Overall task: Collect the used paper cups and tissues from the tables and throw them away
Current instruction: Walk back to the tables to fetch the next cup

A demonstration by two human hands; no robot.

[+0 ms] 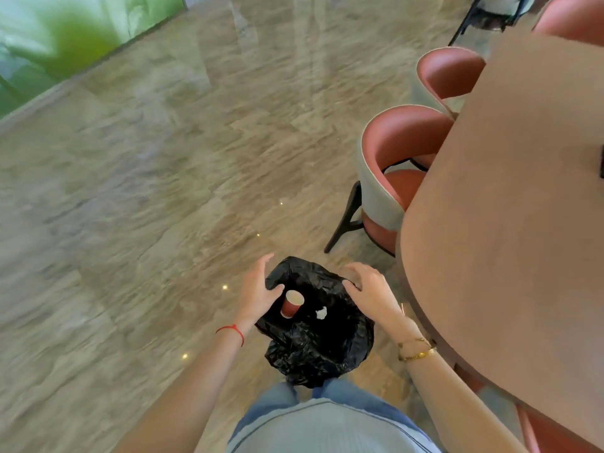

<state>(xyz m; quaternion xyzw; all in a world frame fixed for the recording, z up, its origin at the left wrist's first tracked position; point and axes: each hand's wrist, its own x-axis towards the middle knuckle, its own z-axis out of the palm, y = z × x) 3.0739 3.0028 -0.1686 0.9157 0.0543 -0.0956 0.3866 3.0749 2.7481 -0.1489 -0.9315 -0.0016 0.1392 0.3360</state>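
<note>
- 2 hands on a black trash bag (313,341), lower centre of frame, bag mouth held open between them.
- left hand (258,289): thumb pinches the bag's left rim, other fingers spread and loose above it; red string bracelet (232,331) on that wrist.
- right hand (369,291): fingers curled over the bag's right rim, gripping it; gold bracelet (416,349) on that wrist.
- 1 red paper cup (292,304) inside the bag, left of centre, tilted, white inside showing, just beside the left thumb.
- 1 crumpled white tissue (321,313) inside the bag, right of the cup, apart from it.
- Bag hangs over the marble-pattern floor (147,191), in front of the person's jeans.
- Brown table (510,223) fills the right side of frame, just beside the right forearm.
- 2 pink chairs (392,178) tucked at the table's left edge, upper right.
- Heavy motion blur upper left.
</note>
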